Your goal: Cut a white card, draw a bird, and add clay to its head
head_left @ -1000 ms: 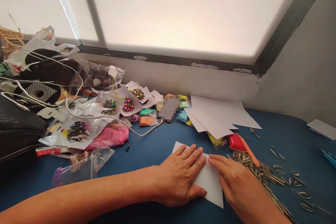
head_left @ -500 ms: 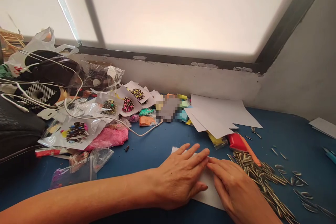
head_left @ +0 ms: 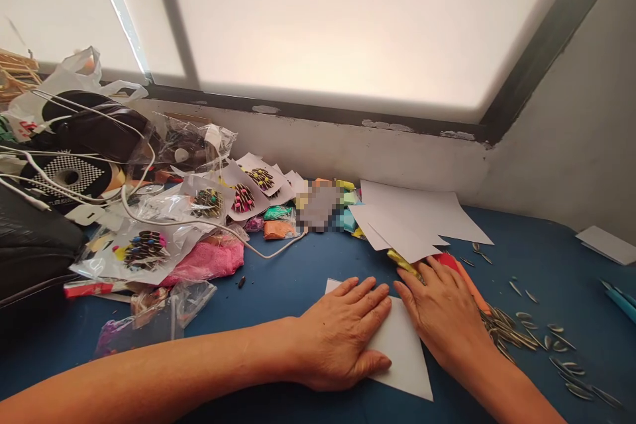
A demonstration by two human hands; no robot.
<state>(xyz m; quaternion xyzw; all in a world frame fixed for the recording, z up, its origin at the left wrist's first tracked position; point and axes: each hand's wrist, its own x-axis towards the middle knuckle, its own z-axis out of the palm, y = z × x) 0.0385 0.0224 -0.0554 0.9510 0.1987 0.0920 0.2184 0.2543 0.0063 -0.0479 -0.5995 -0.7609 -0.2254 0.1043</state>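
My left hand [head_left: 342, 334] lies flat on a sheet of white paper [head_left: 405, 351], fingers stretched out and thumb apart. Just right of the sheet is my right hand [head_left: 442, 308], palm down with its fingers reaching forward. Its fingertips are over a yellow packet [head_left: 405, 265] and beside a red packet [head_left: 447, 262]; whether they touch either is unclear. An orange stick-like piece [head_left: 474, 288] lies right of this hand. Striped sunflower seeds [head_left: 509, 330] are heaped beside and partly under the right hand and wrist.
White sheets [head_left: 422, 212] lie near the wall over small colored packets. Several seed-covered paper pieces [head_left: 144, 252], a pink bag [head_left: 209, 262] and a white cable [head_left: 199, 222] crowd the left. Loose seeds [head_left: 571, 368], folded paper [head_left: 609, 244] and a blue tool [head_left: 621, 298] are at right.
My right hand has left the white paper and moved forward and right to the yellow and red packets. The left hand stays on the paper, now flatter.
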